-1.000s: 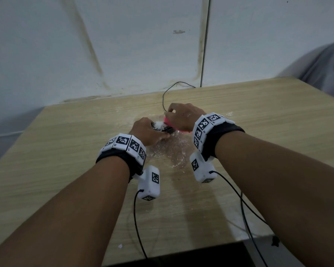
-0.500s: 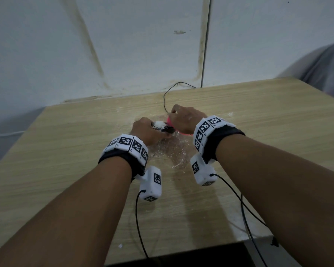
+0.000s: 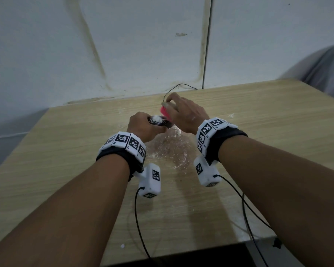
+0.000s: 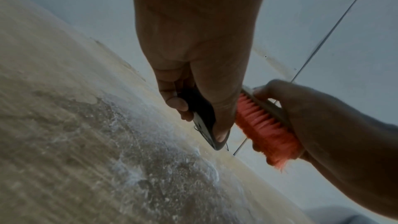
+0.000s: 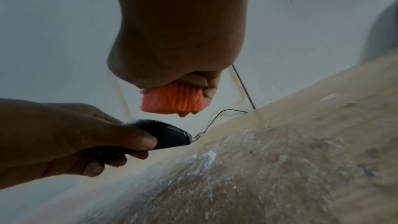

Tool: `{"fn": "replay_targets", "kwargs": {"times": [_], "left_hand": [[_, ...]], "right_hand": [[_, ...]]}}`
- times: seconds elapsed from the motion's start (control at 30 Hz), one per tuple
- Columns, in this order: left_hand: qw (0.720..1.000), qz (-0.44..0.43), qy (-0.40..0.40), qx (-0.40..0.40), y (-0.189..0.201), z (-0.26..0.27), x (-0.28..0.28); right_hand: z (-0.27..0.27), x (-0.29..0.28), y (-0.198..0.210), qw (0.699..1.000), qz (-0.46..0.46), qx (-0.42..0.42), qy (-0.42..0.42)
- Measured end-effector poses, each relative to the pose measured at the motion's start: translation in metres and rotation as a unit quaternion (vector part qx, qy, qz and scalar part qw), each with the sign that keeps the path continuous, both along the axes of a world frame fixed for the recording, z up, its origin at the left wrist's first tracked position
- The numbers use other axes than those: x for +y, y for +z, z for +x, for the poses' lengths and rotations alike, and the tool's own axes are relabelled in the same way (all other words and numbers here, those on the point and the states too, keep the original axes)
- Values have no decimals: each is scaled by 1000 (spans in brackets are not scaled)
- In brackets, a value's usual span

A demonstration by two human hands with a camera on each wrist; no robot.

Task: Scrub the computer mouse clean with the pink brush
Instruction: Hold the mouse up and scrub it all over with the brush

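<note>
Now the left hand [image 3: 143,127] grips the black computer mouse [image 5: 160,134], thumb along one side and the other fingers curled under it, and holds it lifted off the wooden table [image 3: 268,116], its nose pointing toward the wall [image 3: 123,45]. White foam [image 3: 157,118] sits on the top of the mouse, and its thin cable [image 5: 217,118] loops from the front end to the back edge of the table near the wall. The right hand [image 3: 185,112] is closed round the pink brush [image 5: 174,100], fingers wrapped over its pale back, with the bristles facing down. In the right wrist view the bristles hang just above the front part of the mouse with a gap showing between them; in the left wrist view the brush lies close beside the left thumb. Below both hands a wet, soapy patch [image 3: 170,149] spreads over the tabletop. Each wrist wears a black band with white marker blocks, and dark leads trail from the wrist cameras toward the near table edge. A grey cloth [image 3: 324,70] shows at the far right.
</note>
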State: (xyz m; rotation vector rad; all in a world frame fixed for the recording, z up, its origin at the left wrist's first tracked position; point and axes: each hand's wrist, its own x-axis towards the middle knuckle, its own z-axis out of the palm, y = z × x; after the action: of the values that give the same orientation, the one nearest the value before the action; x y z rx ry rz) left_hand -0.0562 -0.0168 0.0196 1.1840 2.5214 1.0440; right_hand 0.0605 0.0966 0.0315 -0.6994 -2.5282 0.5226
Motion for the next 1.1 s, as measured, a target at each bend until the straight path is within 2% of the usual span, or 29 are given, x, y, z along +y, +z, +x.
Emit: {"fn": "replay_targets", "kwargs": {"times": [0.07,0.13,0.3,0.43,0.53,0.67,0.73,0.83,0.9,0.97,1.1], "left_hand": [[1000,8,-5,-5,-2,-2,0],[1000,14,-10,-5,-3,-4,-2],[999,36,-20,-16,-5,-8,-7],[998,52,-16,-34,-4,-12,-6],[998,50,-18,-34,-5,-12,-7],[998,48,-18,-42,-8,-11,-9],[998,45,-19,-47,-9,-10,-9],[997,48,-16,-59,-8,-9,-9],[997,49,-16,-63,-6,-9,-7],[996,55,-15,-64,-6,-9,-8],[995,70,-11,-64,-10,-6,-10]], "right_hand": [[-3,-3,-1,999,9,11,37],[-9,-3,-1,999,18,-3,38],[-22,6,-11,997,-36,-29,-59],[-24,-1,-3,994,-76,73,6],[-23,-7,0,996,-47,70,37],[-26,2,-17,998,-42,19,-50],[-22,4,-22,996,-46,29,-65],[-18,-2,-18,995,-57,86,5],[-18,-5,-15,995,-34,96,22],[-20,-4,-15,996,-15,83,-10],[-14,2,-24,992,-46,77,-87]]}}
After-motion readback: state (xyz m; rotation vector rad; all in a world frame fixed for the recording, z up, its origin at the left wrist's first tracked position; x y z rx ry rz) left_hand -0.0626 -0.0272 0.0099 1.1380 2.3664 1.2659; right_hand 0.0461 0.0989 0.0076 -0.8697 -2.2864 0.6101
